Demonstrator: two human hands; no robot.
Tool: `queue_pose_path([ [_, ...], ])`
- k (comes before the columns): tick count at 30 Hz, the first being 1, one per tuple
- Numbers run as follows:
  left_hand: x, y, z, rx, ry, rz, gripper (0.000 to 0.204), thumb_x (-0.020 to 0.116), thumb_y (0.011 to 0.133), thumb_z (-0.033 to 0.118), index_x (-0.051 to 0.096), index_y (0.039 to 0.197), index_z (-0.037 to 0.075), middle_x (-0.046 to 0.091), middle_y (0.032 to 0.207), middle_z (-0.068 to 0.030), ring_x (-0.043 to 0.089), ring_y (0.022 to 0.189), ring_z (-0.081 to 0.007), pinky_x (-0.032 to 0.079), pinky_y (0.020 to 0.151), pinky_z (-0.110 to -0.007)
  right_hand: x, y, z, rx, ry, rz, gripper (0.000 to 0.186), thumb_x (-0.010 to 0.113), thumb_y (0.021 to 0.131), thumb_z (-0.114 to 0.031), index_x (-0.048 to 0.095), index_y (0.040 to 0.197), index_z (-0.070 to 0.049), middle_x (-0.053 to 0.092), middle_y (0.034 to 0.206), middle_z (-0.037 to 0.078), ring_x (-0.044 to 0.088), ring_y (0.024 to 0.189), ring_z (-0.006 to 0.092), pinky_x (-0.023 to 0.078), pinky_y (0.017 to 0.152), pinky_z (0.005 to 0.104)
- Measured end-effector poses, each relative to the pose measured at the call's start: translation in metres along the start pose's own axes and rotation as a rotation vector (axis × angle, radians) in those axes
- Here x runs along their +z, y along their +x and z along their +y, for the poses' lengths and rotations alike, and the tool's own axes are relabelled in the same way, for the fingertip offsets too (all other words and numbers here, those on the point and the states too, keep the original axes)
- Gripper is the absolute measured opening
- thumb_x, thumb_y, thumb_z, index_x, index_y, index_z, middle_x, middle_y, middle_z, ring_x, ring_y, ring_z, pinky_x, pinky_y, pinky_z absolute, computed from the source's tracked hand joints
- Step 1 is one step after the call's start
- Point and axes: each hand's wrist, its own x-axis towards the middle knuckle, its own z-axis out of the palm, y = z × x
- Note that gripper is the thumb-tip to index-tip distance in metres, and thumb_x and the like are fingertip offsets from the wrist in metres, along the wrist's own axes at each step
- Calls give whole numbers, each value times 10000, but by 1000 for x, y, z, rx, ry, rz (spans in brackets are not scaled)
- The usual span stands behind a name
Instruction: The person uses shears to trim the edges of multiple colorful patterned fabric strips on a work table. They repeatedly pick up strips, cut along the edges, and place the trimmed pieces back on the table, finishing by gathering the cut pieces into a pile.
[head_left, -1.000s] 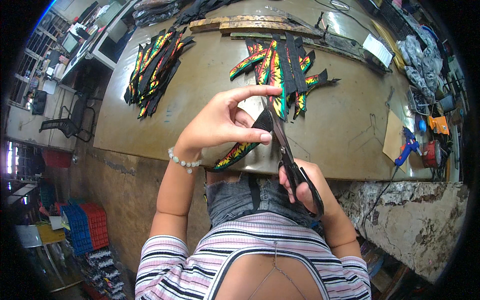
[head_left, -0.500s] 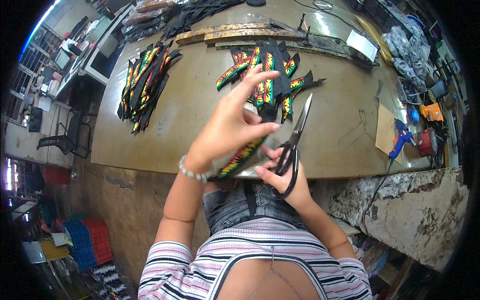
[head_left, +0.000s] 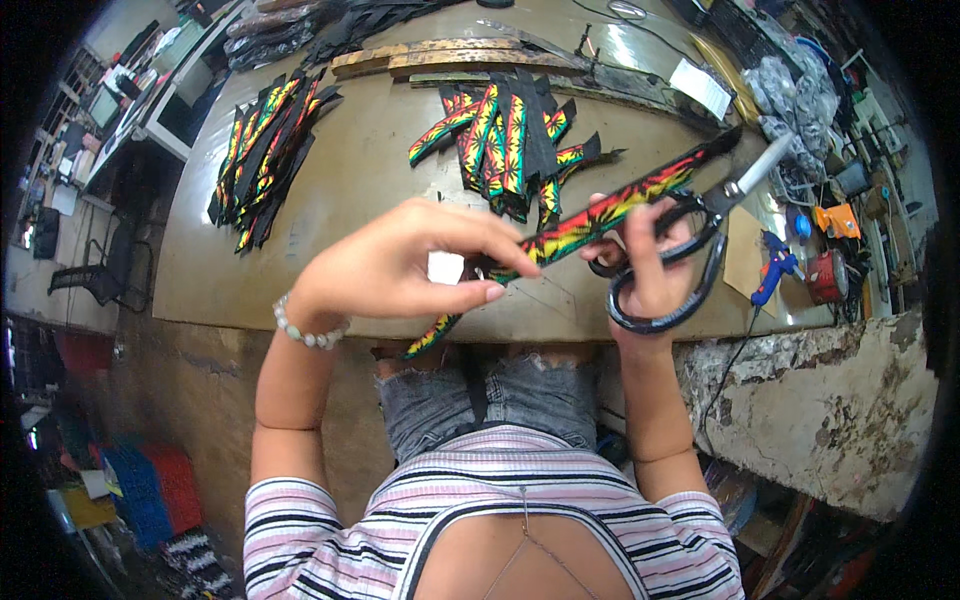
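Above the bench (head_left: 365, 175), the left hand (head_left: 385, 265) pinches a patterned strip (head_left: 600, 215) and the right hand (head_left: 655, 275) curls its fingers around scissors (head_left: 732, 192), apparently a positioning step needing steady tension next.

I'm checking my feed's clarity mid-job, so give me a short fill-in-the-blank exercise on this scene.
1. The right hand holds black-handled ____.
2. From the left hand, the patterned strip slants upward to the ____.
3. The piles of patterned strips on the table number ____.
4. The glue gun is mostly ____ in colour.

Missing words: scissors; right; two; blue.
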Motion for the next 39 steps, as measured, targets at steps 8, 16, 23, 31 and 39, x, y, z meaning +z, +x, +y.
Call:
queue_pose_path([
  [8,-16,-20,13,-194,-240,322,504,779,788,41,608,1262,23,598,1247,-38,569,733,-22,473,585,-169,-16,-48,9,401,-313,-639,831,625,777,-724,495,1191,-15,496,995,45,492,917,138,436,837,291],
  [16,-15,-26,16,-333,-372,332,621,798,732,-9,556,1304,-3,593,1203,-17,449,635,0,353,532,-171,-2,-56,22,511,-245,-778,653,671,802,-552,514,1148,-20,499,917,56,514,769,158,459,704,296],
  [23,-9,-29,13,-415,-398,307,692,773,686,-115,502,1321,-71,530,1348,-121,672,872,-104,569,722,-193,7,-59,13,551,-349,-823,608,707,776,-446,496,1164,-28,500,935,61,518,748,153,458,674,291],
  [31,1,-36,-2,-470,-410,340,748,807,690,-45,493,1369,-20,516,1105,-6,538,709,1,429,580,-148,14,-66,16,514,-369,-834,477,695,772,-178,493,1176,-23,509,943,74,530,732,152,467,666,291],
  [39,10,-43,-13,-467,-512,408,860,781,662,-124,389,1424,-54,480,1418,-120,692,874,-145,543,639,-160,19,-71,13,401,-479,-797,513,707,830,-365,507,1144,-13,517,905,142,547,830,277,460,795,358],
])
